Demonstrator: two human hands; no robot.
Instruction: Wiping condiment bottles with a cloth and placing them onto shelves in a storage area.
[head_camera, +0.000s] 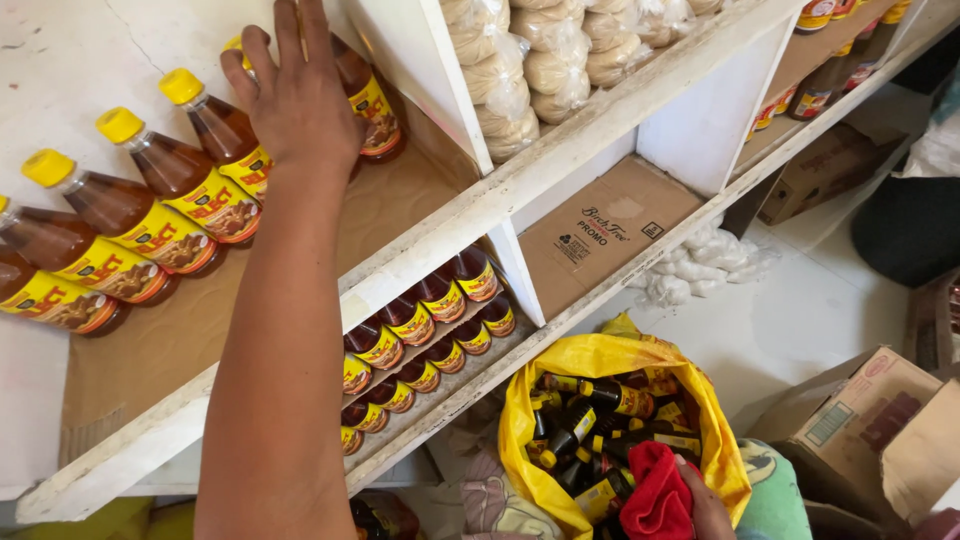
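Here, a yellow-capped sauce bottle (365, 95) is gripped by the left hand (295, 95) beside a bottle row (130, 215) on the shelf (400, 215); the right hand (705, 505), in the yellow bag (600, 360), is hidden by red cloth (658, 492).

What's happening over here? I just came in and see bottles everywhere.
A person is at a white wooden shelf. Their left hand reaches up and rests on a brown sauce bottle at the end of a row of yellow-capped bottles on the upper shelf. Their right hand, low in the picture, holds a red cloth at the mouth of a yellow bag full of dark bottles. Smaller bottles already line the shelf below.
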